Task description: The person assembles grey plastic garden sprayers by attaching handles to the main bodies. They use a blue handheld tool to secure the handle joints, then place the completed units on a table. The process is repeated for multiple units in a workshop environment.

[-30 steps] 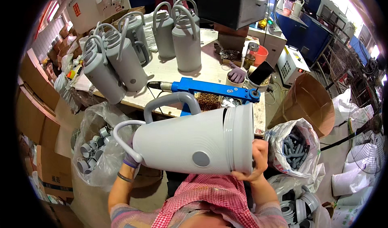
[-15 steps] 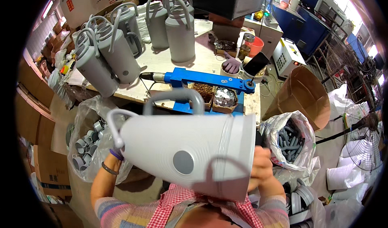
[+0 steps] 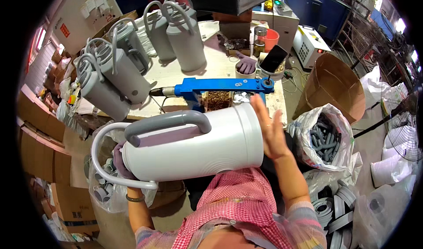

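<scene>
You hold a large white jug on its side in front of your checked apron, its grey handle turned up and a thin white loop curving round its narrow end. Your right hand lies flat against the jug's wide base with the fingers spread and released, pressing rather than gripping. Your left hand is at the narrow end, mostly hidden behind the jug, so you cannot tell whether its fingers are clenched; a dark band sits on that wrist. Just below and outside your left hand is a clear bag of small grey parts. Just outside your right hand stands a white sack full of grey handles, with grey rings piled near it. Just beyond your right fingers, a blue tool arm lies across the front edge of the surface, over small trays of screws. Farther from your left hand, finished grey jugs stand in a cluster on the surface. Past your right hand, a brown cardboard drum stands on the floor.
</scene>
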{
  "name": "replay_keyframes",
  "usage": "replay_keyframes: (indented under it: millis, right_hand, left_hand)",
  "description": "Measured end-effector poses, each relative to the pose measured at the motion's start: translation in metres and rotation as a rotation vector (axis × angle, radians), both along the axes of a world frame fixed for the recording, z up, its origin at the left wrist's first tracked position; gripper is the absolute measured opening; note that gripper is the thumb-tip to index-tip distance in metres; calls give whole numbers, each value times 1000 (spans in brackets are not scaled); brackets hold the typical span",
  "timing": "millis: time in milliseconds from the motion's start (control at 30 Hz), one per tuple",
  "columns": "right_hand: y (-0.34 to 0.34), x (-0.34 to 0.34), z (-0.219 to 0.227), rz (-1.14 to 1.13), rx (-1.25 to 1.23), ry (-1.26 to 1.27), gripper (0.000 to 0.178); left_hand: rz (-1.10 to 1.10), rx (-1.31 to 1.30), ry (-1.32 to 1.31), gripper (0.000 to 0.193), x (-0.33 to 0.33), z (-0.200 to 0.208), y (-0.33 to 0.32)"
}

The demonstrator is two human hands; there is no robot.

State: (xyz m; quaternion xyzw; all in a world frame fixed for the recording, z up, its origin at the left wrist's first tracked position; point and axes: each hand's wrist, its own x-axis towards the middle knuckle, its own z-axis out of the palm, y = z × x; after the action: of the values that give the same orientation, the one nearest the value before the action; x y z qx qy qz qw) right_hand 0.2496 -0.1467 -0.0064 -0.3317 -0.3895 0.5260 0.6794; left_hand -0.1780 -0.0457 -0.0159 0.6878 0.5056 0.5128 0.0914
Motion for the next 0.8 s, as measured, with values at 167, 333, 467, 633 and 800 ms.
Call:
replay_keyframes:
  millis: [167,333,467,633,800]
  right_hand:
    - [-35,-5,-42,70,239,-349,87]
    - [-14,-98,-113,-292,-125,175,59]
    - [51,-95,-98,252,-105,421,80]
    - [100,-101,-46,298,-199,300,78]
    - [108,-82,-35,331,-23,463,81]
  left_hand:
    - [-34,-177,-183,25,-51,-18,-1]
    - [-150,139,-212,39,-25,68,-40]
    - [20,368,-132,40,-58,104,-70]
    - [200,350,-394,41,-58,90,-74]
    - [211,294,-569,41,-65,84,-75]
